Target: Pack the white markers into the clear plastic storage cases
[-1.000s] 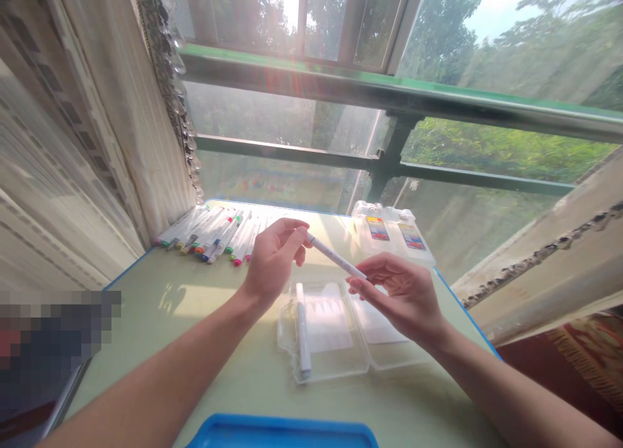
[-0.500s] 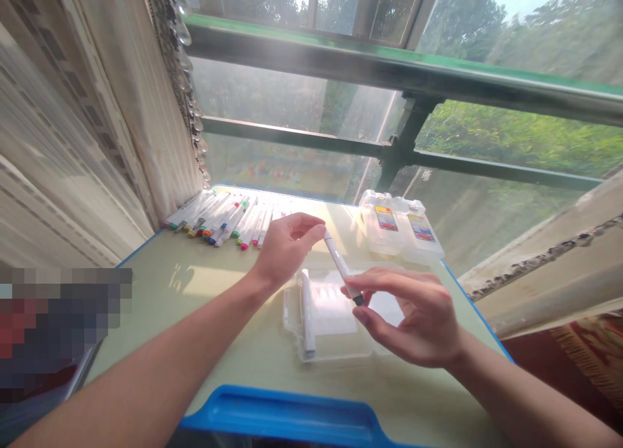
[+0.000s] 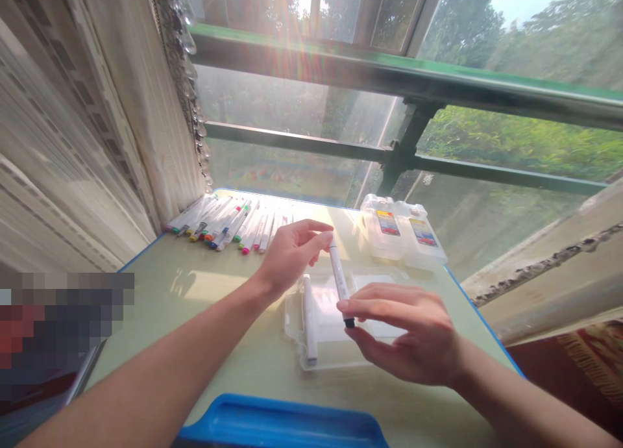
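A white marker (image 3: 339, 273) with a dark end is held between both hands above an open clear plastic case (image 3: 324, 363). My left hand (image 3: 294, 256) pinches its far end between thumb and fingers. With thumb and fingertips, my right hand (image 3: 409, 331) grips the near, dark end. Inside the case, along its left side, lies another white marker (image 3: 310, 318). The right part of the case is partly hidden behind my right hand.
Several white markers with coloured ends (image 3: 219, 224) lie in a row at the table's back left. Two closed clear cases (image 3: 403, 237) with labels stand at the back right, near the window. A blue tray (image 3: 287, 422) runs along the front edge.
The held marker has come lower and nearer, and now points more straight away from me. Both hands have moved with it, keeping their grip.
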### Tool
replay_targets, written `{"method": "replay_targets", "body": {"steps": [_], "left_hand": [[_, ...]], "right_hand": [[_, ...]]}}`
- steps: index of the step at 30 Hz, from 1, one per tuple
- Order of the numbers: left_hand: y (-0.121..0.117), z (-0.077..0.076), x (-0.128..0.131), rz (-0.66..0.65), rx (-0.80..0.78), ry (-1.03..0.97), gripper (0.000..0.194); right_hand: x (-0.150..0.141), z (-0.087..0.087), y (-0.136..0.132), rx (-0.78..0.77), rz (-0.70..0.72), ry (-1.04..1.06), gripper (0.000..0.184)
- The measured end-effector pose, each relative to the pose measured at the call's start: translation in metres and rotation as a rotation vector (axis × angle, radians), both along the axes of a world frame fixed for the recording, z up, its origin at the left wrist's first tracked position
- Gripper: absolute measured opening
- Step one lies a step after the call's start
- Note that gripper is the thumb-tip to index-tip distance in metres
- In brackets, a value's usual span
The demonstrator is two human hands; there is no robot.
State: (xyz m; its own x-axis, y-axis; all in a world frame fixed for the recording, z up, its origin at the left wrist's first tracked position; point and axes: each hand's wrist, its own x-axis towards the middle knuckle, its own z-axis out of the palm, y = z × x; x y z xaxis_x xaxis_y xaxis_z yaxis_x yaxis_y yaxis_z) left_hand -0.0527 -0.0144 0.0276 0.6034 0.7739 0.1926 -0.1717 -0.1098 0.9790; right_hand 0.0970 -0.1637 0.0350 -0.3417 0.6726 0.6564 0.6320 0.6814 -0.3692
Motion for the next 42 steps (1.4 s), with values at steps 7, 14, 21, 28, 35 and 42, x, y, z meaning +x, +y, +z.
{"method": "replay_targets", "body": {"steps": [7,14,21,28,35,42], "left_hand": [[0.0006,0.0008,0.0000,-0.014,-0.007,-0.037,0.022],[0.0002,0.0001,-0.0010,0.048,0.168,0.087,0.018],[0.0010,-0.0026,-0.0019,0.032,0.227,0.064,0.018],[0.0006,-0.0006,-0.0030,0.048,0.249,0.023,0.017],[-0.0003,-0.0013,-0.0035,0.068,0.348,0.100,0.015],[0.0003,-0.0006,-0.0042,0.088,0.388,0.140,0.016]], "right_hand": [[-0.0024,0.0006,0.0021,-0.029,0.039,-0.022,0.031],[-0.0035,-0.0022,0.0014,-0.057,0.040,-0.044,0.028],[-0.0040,-0.0059,0.0003,-0.041,0.030,-0.082,0.027],[-0.0044,-0.0047,0.0008,-0.036,0.020,-0.119,0.026],[-0.0052,-0.0039,-0.0004,-0.053,0.015,-0.138,0.028],[-0.0070,-0.0026,-0.0012,-0.011,-0.016,-0.164,0.026]]}}
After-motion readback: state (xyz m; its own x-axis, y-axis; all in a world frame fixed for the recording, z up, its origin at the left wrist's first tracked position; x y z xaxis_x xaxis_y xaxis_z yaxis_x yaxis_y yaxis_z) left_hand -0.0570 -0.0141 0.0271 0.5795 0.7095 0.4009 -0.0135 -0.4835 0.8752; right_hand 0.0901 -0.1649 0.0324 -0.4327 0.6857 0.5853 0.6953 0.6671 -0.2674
